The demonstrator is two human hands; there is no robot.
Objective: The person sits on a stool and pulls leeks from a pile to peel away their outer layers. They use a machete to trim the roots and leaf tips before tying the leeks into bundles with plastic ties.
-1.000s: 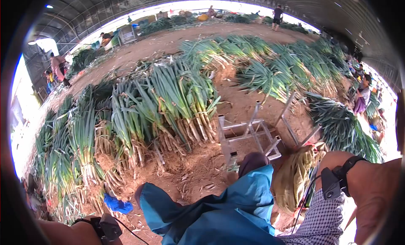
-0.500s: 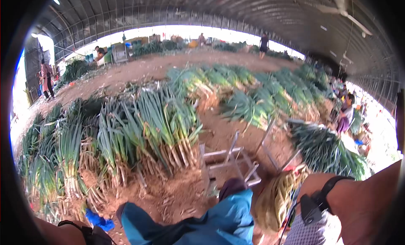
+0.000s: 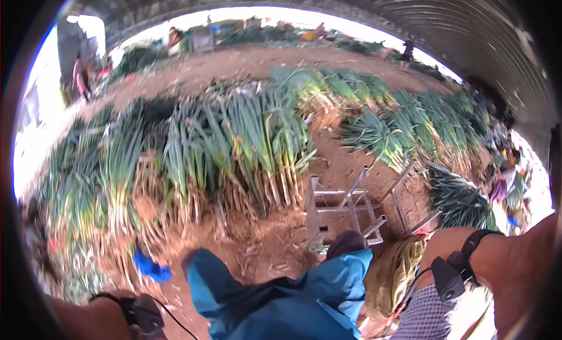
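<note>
A long arched roof (image 3: 468, 32) of grey, ribbed sheeting spans the space, with bright daylight along its edges. The reddish-brown earth floor (image 3: 228, 67) is bare and dusty, littered with pale scraps. On it, ahead and to the left, lies a broad row of leek-like bundles (image 3: 252, 138), with long blue-green blades, whitish stalks and shaggy, tan roots towards the viewer; a second row (image 3: 404, 117) lies farther right. Beside that is a darker green heap (image 3: 459, 202).

Smooth teal cloth (image 3: 275, 308) covers the wearer's lap in folds. The left arm (image 3: 88, 319) and right arm (image 3: 524, 275) enter at the lower corners; the hands themselves cannot be made out, so I cannot tell whether they are wide, narrow or holding anything. Just beyond the lap is a square-cornered metal frame (image 3: 331, 192) with legs jutting up. A crumpled olive sack (image 3: 395, 272) sits near the right arm, above small-checked fabric (image 3: 424, 311). Wrinkled blue plastic (image 3: 151, 267) lies on the earth near the left arm. Each arm bears a black strap with a boxy device (image 3: 449, 278).
</note>
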